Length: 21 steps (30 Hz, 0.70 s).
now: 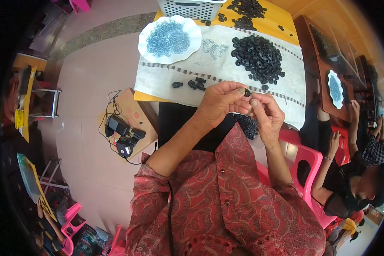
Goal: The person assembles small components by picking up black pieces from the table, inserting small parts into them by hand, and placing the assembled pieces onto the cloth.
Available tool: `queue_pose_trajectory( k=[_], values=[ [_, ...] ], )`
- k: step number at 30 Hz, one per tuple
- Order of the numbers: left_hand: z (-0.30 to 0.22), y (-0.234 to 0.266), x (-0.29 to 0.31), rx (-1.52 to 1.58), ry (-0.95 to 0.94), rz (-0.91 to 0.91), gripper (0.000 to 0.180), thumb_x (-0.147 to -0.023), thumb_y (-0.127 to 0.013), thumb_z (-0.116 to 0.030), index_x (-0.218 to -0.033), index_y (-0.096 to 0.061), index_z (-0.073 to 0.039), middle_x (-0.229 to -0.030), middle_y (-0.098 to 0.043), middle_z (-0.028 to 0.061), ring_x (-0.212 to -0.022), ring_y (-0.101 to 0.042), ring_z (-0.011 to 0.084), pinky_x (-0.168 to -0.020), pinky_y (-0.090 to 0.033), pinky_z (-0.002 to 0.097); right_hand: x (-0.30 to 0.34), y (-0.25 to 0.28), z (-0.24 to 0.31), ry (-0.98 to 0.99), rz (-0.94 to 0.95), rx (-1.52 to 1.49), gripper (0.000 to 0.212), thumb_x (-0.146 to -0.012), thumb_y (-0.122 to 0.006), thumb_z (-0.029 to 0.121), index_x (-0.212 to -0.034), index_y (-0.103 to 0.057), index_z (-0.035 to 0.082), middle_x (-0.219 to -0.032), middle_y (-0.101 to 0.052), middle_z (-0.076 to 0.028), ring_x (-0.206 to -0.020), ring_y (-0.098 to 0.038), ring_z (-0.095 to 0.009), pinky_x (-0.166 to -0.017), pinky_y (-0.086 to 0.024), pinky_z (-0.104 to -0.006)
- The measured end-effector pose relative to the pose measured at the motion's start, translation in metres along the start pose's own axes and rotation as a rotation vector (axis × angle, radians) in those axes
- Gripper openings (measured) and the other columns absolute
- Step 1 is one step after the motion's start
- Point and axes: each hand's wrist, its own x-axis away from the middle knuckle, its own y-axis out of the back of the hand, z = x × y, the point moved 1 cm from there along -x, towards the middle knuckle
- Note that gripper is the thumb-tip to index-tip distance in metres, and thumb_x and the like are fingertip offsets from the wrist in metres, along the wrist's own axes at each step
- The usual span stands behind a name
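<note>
Pinched btw thumb & fingers of L hand (pixel 222 101): one small black piece (pixel 247 92), grip closed on it, held up to the R and near side of the scalloped plate (pixel 195 34). R hand (pixel 269 116) is right in there too, just beside the piece, thumb & fingers curled in close; can't tell if the tips meet or have hold of anything.

Now the plate itself: white, heaped w/ tiny clear-blue parts (pixel 168 39), sitting on a pale cloth (pixel 219 70) w/ checked bands. Just R of plate, a few loose clear parts (pixel 215 48); farther R, a big black pile (pixel 257 57), lots of small rounded bits. Near side of plate, a handful of loose black pieces (pixel 193 85). Far side, a white basket (pixel 190 11), perforated. Nearer than plate & a bit L, a cardboard box (pixel 137 107) w/ a black device (pixel 123 128) & cables on top.
</note>
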Motion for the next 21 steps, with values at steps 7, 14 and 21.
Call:
queue_pose_trajectory(
  k=[7,14,21],
  values=[
    [0.004,-0.001,-0.003,-0.095,-0.029,0.018,0.021,-0.092,-0.057,-0.008,-0.109,-0.059,0.002,-0.089,-0.065,0.0111,-0.074,-0.066,0.0180,-0.066,-0.056,0.0287,-0.003,0.000,0.001,-0.070,-0.037,-0.013,0.010,-0.087,-0.063,-0.001,-0.097,-0.065,-0.001,-0.075,-0.054,0.002,-0.060,-0.048,-0.002,-0.052,-0.037,-0.0161],
    [0.006,0.010,-0.011,-0.280,-0.116,0.040,0.019,-0.091,-0.058,-0.006,-0.108,-0.059,0.003,-0.088,-0.065,0.0085,-0.072,-0.063,0.0132,-0.063,-0.054,0.0248,-0.007,-0.002,-0.006,-0.125,-0.039,-0.015,0.006,-0.085,-0.063,-0.001,-0.091,-0.064,0.000,-0.074,-0.053,0.005,-0.061,-0.045,-0.001,-0.053,-0.034,-0.0160],
    [-0.007,0.019,-0.013,-0.342,-0.116,0.022,0.019,-0.090,-0.058,-0.005,-0.107,-0.061,0.004,-0.089,-0.065,0.0086,-0.072,-0.063,0.0117,-0.062,-0.052,0.0231,-0.028,-0.005,-0.005,-0.101,0.047,0.014,0.006,-0.086,-0.063,0.001,-0.092,-0.064,0.002,-0.075,-0.051,0.005,-0.062,-0.042,-0.001,-0.055,-0.032,-0.0166]
  ],
)
